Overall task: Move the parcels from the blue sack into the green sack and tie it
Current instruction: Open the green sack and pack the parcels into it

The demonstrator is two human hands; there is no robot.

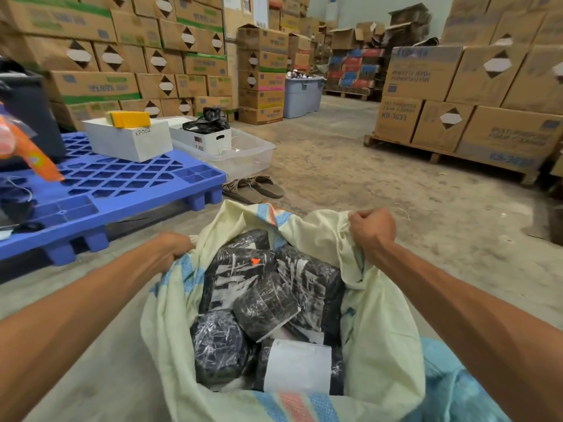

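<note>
Left hand (pixel 175 251) fisted on rim of pale green woven sack (pixel 380 330) at 9 o'clock; right hand (pixel 373 229) clutches rim at 1 o'clock. Black plastic-wrapped parcels (pixel 259 300) fill sack. Crumpled blue woven sack (pixel 451 385) touching at 4 o'clock.

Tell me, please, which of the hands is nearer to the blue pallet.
Left. The left hand grips the rim of the green sack close beside the blue pallet; the right hand grips the opposite rim, across the sack's open mouth from it.

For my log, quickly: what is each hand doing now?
Left hand: grips the green sack by its rim.
Right hand: grips the same rim.
</note>
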